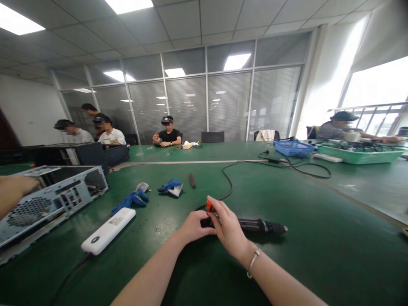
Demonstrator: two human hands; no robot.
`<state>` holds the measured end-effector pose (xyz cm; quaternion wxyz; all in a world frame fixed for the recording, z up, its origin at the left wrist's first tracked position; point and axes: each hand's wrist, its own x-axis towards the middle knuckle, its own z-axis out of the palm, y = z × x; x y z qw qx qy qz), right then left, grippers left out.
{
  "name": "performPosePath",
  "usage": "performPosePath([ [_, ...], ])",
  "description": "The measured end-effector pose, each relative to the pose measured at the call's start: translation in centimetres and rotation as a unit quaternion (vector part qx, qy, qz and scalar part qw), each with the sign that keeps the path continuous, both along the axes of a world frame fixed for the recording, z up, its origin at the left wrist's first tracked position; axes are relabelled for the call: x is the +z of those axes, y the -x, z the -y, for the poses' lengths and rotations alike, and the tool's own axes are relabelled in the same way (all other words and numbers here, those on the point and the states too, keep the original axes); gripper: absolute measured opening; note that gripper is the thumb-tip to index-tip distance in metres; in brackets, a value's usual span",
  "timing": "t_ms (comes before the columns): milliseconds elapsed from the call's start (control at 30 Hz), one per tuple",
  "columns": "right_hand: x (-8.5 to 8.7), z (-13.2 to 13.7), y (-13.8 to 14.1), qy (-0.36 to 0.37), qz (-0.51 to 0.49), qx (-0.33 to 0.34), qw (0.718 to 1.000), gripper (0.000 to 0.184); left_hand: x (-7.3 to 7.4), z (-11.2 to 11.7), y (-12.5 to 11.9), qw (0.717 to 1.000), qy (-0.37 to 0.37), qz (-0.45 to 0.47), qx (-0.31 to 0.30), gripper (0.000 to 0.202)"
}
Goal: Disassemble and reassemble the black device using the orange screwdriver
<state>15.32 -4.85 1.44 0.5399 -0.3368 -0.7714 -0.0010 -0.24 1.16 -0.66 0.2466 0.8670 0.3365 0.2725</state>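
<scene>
A black electric screwdriver [261, 226] lies on the green table [318, 255] just ahead of me, its tip pointing right. My left hand [191, 228] is closed around its left end. My right hand [228, 227] lies over the same end, fingers pinched on a small orange part [208, 207] there. A black cable [230, 180] runs from that end away across the table.
An open computer case [54, 199] lies at the left with another person's hand [15, 189] on it. Nearby are a white power bank [108, 229], two blue gloves [130, 199] and a dark rod [192, 179]. A blue basket [295, 148], a green tray [360, 155] and several seated people are at the far side.
</scene>
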Motion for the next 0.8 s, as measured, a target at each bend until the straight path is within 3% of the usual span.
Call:
performPosePath([
  [167,1.4,-0.1,0.6,0.021,0.048,-0.066,0.996,0.042,-0.1,-0.2,-0.1,1.0,0.0,0.019,0.005,0.013],
  [367,3.1,0.0,1.4,0.077,0.057,-0.038,0.995,0.056,-0.4,-0.6,-0.2,1.0,-0.017,0.007,0.012,0.008],
  [567,2.6,0.2,1.2,0.05,0.021,-0.072,0.996,0.043,-0.2,-0.5,-0.3,1.0,-0.014,0.004,0.01,0.01],
  [700,2.3,0.2,0.9,0.062,0.0,-0.018,0.998,0.053,-0.1,-0.5,-0.3,1.0,-0.018,0.013,0.003,0.012],
  [800,2.3,0.2,0.8,0.059,0.005,-0.038,0.998,0.052,-0.2,-0.4,-0.3,0.999,-0.009,0.032,0.001,0.014],
])
